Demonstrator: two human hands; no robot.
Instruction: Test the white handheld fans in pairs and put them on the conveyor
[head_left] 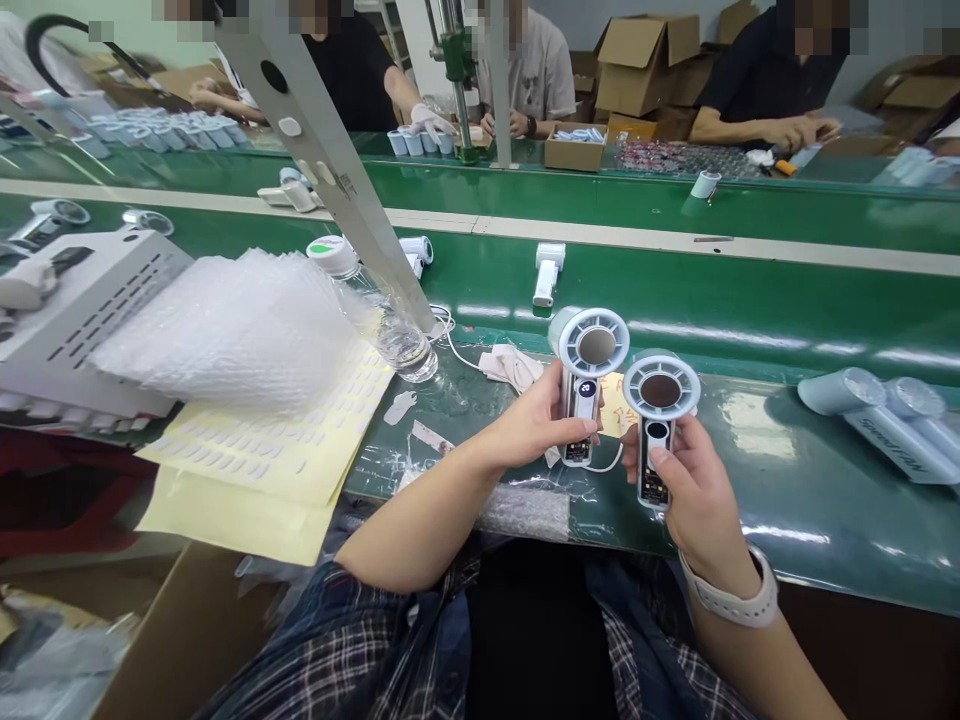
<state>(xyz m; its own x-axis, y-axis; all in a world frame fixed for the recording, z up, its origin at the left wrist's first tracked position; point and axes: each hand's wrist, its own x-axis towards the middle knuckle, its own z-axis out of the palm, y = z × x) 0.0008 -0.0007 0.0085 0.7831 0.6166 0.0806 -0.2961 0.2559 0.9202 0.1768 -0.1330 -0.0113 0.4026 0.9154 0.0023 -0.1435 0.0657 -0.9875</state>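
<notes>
My left hand (534, 418) grips the handle of a small white handheld fan (589, 368) whose little screen is lit with a number; a white cable runs from its base. My right hand (684, 478) holds a second white handheld fan (658, 412) upright by its handle, thumb on the front, screen dark. Both fans are side by side just above the near edge of the green conveyor table (750, 300).
A stack of bubble-wrap bags (240, 335) and yellow sticker sheets (292, 440) lie at left, beside a clear water bottle (375, 315). Two boxed fans (885, 420) lie at right. More fans sit on the belt. Several other people work across the table.
</notes>
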